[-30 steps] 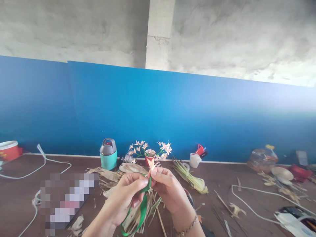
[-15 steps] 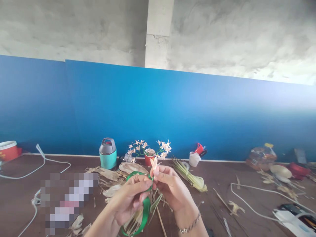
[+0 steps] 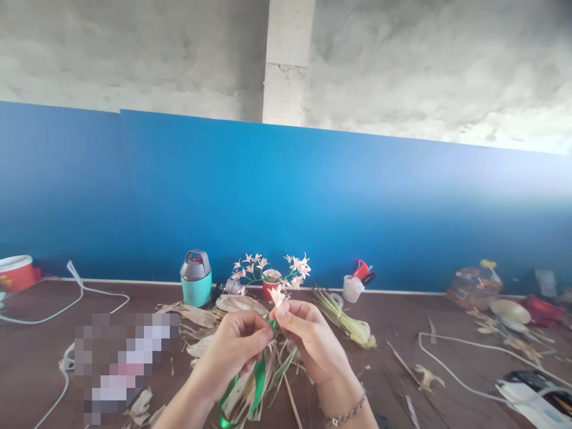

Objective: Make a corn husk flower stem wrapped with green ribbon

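Observation:
A small pale flower [image 3: 276,296], made of husk-like petals, stands upright at the fingertips of my right hand [image 3: 310,339], which is closed in a pinch on it. Just below the bloom, my left hand [image 3: 239,348] pinches a green ribbon [image 3: 259,381] against the stem. The ribbon's loose length loops down under the left palm. Both sets of fingertips nearly meet and hide most of the stem. Behind them, a red pot [image 3: 270,290] holds curved green stems with several similar flowers [image 3: 298,269]. Dried husks [image 3: 239,304] lie beneath and behind my hands.
On the brown table [image 3: 384,393], a teal jug [image 3: 196,287] stands back left. Right of the flowers are a husk bundle [image 3: 346,322] and a white cup [image 3: 353,288] of tools. White cables [image 3: 456,381] run along both sides. A blue partition [image 3: 286,196] closes off the back.
My left hand has shifted up slightly, its fingers curling closer to the flower base. The flower has tilted a little left and lower, and the ribbon loop has swung left.

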Available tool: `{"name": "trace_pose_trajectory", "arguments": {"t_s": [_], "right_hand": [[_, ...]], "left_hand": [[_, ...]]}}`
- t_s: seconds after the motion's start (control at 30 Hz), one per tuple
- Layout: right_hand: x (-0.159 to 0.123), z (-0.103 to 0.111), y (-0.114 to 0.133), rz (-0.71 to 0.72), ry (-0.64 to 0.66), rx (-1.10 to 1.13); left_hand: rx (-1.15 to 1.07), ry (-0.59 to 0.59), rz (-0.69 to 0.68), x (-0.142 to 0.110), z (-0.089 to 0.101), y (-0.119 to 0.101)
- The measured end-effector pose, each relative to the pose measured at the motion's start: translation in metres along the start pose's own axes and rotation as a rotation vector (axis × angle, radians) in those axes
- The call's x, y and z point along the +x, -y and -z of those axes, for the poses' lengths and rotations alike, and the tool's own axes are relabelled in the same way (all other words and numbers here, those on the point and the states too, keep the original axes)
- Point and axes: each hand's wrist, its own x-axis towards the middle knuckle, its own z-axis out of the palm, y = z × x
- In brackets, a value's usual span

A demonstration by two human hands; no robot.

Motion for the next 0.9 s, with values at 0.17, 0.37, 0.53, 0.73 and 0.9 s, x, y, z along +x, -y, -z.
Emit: {"name": "trace_pose_trajectory", "arguments": {"t_s": [0.17, 0.37, 0.53, 0.73, 0.9], "right_hand": [[0.001, -0.003, 0.000, 0.035, -0.024, -0.064], [0.002, -0.004, -0.002, 0.040, -0.013, -0.036], [0.006, -0.003, -0.008, 0.030, 0.000, 0.011], [0.009, -0.002, -0.010, 0.026, 0.000, 0.038], [0.009, -0.001, -0.009, -0.013, 0.062, 0.090]], "left_hand": [[0.105, -0.100, -0.082, -0.009, -0.004, -0.009], [-0.056, -0.047, 0.003, -0.005, 0.000, -0.006], [-0.201, -0.044, 0.048, 0.005, 0.002, 0.003], [-0.303, -0.028, 0.083, 0.009, 0.004, 0.008], [-0.377, 0.035, 0.152, 0.008, 0.004, 0.006]]}}
